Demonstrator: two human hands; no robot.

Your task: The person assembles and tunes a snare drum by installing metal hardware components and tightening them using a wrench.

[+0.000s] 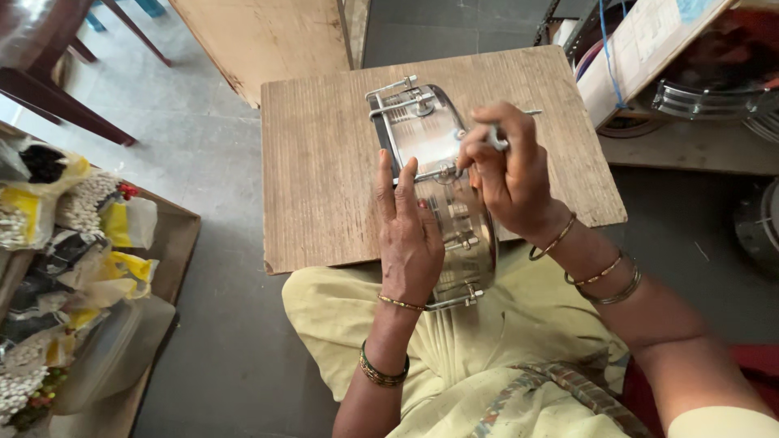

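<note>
**Hands working on a steel drum shell**

A shiny drum (pixel 438 186) lies on its side on a wooden desk (pixel 324 162), its near end over the lap. The left hand (pixel 410 235) rests flat on it, fingers open. The right hand (pixel 507 174) pinches a small metal tool (pixel 497 139) at a lug.

Drum shell's (pixel 430 134) middle under both hands (tool tip hidden too)

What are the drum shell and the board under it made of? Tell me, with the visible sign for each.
Drum shell: apparently polished metal, mirror-bright, reflecting the left hand that steadies it. Board: looks like unfinished plywood or laminate, matte, with fine straight grain and a chipped corner.
</note>
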